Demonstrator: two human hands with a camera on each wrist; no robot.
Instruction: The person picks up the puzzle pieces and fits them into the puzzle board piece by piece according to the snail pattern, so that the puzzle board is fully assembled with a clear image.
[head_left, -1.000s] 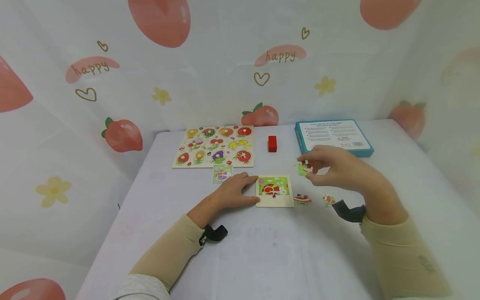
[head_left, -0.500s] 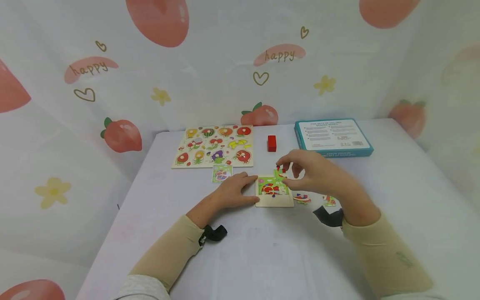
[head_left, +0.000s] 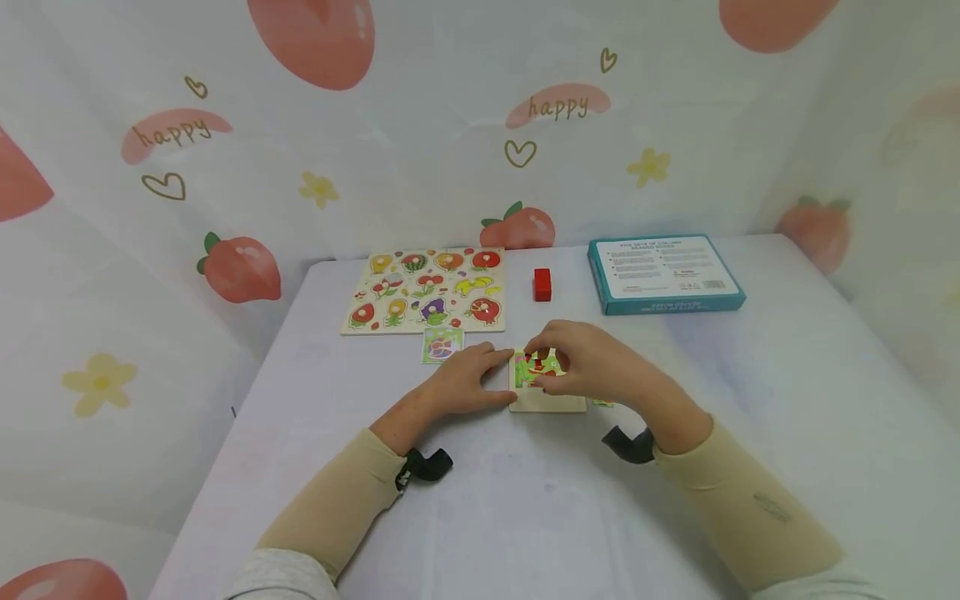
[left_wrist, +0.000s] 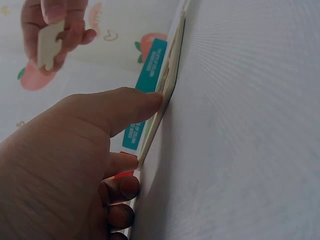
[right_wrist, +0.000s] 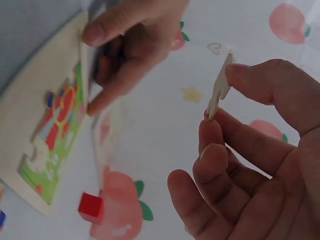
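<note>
The small wooden puzzle board (head_left: 547, 403) lies mid-table with a green and red picture partly filled in. My left hand (head_left: 467, 382) touches its left edge, thumb and index finger spread apart along it; the left wrist view shows the other fingers loosely bent. Above the board, my right hand (head_left: 596, 362) pinches a jigsaw piece (right_wrist: 220, 87) between thumb and fingertip. The bare wood back of that piece faces the left wrist camera. Another loose puzzle piece (head_left: 602, 403) peeks out by the board's right edge, mostly hidden under my right hand.
A fruit peg puzzle (head_left: 423, 290) lies at the back left, with a small picture card (head_left: 441, 344) at its front edge. Behind the board stands a red block (head_left: 542, 284). A teal box (head_left: 666, 275) lies at the back right.
My right hand has carried the jigsaw piece leftward from the table right of the board to above the board. My left hand has stayed at the board's left edge.
</note>
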